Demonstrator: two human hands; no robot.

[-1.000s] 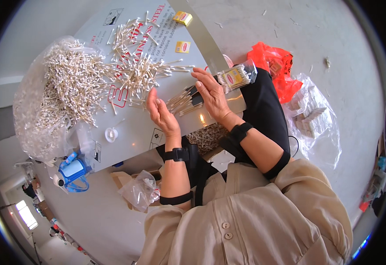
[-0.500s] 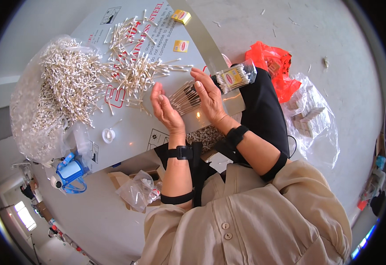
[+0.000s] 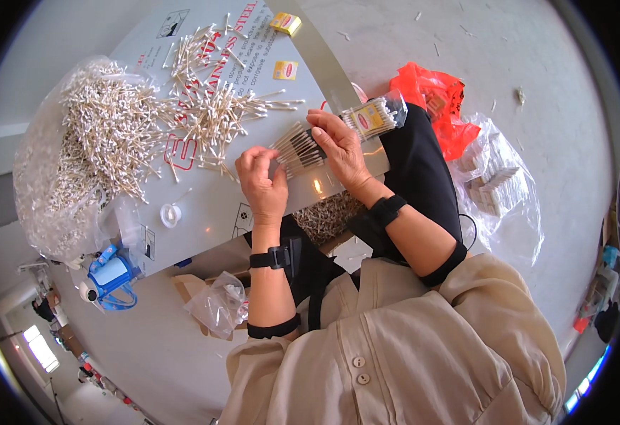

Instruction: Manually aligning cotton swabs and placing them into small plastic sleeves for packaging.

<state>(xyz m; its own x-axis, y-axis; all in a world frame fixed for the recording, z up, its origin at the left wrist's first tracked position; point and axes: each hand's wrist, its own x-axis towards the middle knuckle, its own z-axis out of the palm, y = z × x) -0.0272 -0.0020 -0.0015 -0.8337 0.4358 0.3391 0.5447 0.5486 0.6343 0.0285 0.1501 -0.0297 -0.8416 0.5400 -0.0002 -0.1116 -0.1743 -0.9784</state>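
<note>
A row of loose cotton swabs [image 3: 299, 151] lies fanned side by side between my hands at the table's near right edge. My left hand [image 3: 262, 185] is closed at their left ends, fingers curled and thumb against the swabs. At the right ends, my right hand [image 3: 343, 154] is cupped, with its thumb and fingers apart. Beyond it lies a clear pack of cotton swabs [image 3: 388, 113] with a yellow label card [image 3: 371, 119]. A dark surface shows between the swabs and the pack. My palms hide part of the contact with the swabs.
A big heap of cotton swabs [image 3: 104, 127] spills from a clear bag [image 3: 34, 191] on the steel table [image 3: 211, 205], with a looser pile [image 3: 214, 117] beside it. Yellow cards [image 3: 286, 70], a small white round container [image 3: 170, 215], a blue bottle [image 3: 114, 275] and a red bag [image 3: 430, 106] are nearby.
My left hand has turned and curled its fingers in at the swabs' left ends. My right hand has bent its fingers closer over the right ends. The view has shifted slightly.
</note>
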